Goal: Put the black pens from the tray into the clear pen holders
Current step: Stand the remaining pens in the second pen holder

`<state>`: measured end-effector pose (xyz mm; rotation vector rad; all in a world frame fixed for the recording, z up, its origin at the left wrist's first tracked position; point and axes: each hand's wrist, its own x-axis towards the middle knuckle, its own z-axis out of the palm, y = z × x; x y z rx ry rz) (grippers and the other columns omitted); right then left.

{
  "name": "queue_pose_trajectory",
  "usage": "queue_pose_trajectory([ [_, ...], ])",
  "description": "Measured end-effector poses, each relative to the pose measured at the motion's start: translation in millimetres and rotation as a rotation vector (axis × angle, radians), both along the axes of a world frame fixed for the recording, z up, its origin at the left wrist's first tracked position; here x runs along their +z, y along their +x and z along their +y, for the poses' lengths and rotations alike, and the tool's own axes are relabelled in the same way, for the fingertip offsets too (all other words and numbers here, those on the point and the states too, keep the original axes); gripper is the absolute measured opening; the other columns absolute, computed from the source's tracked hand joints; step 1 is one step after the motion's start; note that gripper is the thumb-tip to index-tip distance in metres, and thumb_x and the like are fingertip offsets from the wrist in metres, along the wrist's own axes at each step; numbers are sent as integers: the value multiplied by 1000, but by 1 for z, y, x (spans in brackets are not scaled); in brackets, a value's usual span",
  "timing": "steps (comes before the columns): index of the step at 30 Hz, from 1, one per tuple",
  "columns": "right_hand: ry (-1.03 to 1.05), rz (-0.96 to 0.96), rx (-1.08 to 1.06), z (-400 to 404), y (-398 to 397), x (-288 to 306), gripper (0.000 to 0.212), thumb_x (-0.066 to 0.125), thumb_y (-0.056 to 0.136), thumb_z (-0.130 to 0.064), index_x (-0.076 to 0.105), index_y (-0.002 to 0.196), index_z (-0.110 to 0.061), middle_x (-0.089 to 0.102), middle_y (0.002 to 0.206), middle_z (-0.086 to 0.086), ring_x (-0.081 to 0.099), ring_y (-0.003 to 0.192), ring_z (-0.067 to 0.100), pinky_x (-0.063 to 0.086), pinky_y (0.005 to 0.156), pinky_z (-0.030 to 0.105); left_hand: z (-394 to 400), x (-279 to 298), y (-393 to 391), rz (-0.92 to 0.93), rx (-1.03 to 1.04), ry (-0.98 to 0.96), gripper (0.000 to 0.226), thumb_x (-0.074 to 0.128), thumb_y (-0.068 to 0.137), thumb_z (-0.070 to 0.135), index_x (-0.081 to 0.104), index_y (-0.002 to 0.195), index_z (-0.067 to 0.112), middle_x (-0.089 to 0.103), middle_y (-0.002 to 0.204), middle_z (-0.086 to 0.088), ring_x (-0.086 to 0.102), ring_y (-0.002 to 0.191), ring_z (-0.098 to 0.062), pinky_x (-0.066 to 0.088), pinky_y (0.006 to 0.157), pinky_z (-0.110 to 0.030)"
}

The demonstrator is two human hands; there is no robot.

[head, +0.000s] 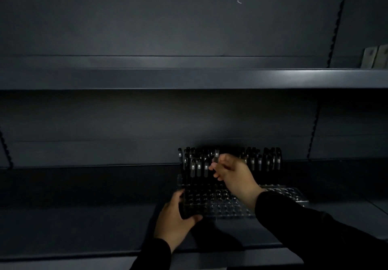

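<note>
On dark shelf (84,223), 2 hands: left hand (174,221) fingers gripping clear holder (220,204), right hand (233,175) fingers pinching 1 pen (216,156).

Black pens (210,162) stand upright, packed in the back rows of the clear pen holder (220,203); its front holes sit open on the shelf.

sleeves (315,223): black, long (both arms) | cuffs: at wrists | hands (235,175): bare, no gloves

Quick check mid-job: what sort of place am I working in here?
Likely a shop's display shelving, dimly lit: dark metal shelves on notched uprights, a clear pen holder stocked with black pens, and packaged goods on the upper shelf.
</note>
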<state>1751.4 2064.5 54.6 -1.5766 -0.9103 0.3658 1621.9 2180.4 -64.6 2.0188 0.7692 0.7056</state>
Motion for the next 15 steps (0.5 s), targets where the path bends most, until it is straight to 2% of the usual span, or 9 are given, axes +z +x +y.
queue_pose_trajectory([
  [2, -76, -30, 14, 0, 2, -7, 13, 52, 95, -6, 52, 92, 6, 62, 85, 7, 53, 67, 11, 46, 60, 14, -1, 2, 0, 14, -1, 8, 80, 80, 61, 44, 41, 130, 40, 58, 117, 14, 55, 111, -7, 46, 97, -33],
  [4, -151, -76, 14, -1, 2, -14, 13, 52, 95, -6, 55, 95, 7, 60, 82, 6, 53, 68, 12, 46, 62, 17, -2, 3, -1, 19, -5, 5, 78, 78, 60, 47, 42, 128, 40, 59, 114, 16, 56, 109, -6, 47, 96, -34],
  [8, -204, -84, -21, -1, 1, -19, 16, 51, 94, -1, 55, 101, 13, 50, 82, 14, 45, 63, 10, 40, 55, 5, -5, 4, -1, 21, 3, 30, 73, 76, 61, 49, 39, 123, 47, 59, 112, 19, 55, 107, -6, 47, 94, -33],
  [11, -196, -72, -47, -5, 2, -17, 21, 59, 92, -8, 58, 107, 7, 51, 73, 4, 48, 68, 9, 40, 62, 8, -6, 4, -2, 31, 17, 50, 73, 78, 67, 41, 38, 128, 43, 58, 113, 16, 55, 107, -6, 47, 92, -29],
  [13, -202, -62, -55, -14, 4, -15, 27, 63, 90, -16, 61, 112, -1, 58, 80, 1, 55, 77, 11, 44, 72, 16, -9, 7, -5, 33, 19, 43, 75, 79, 68, 36, 38, 131, 40, 57, 116, 14, 56, 110, -8, 47, 93, -29],
  [15, -199, -61, -46, -31, 2, -11, 26, 64, 90, -20, 62, 112, -7, 63, 89, 2, 59, 78, 10, 46, 71, 16, -16, 11, -10, 58, 2, 56, 80, 79, 71, 35, 34, 137, 36, 52, 129, 10, 50, 121, -13, 44, 100, -32],
])
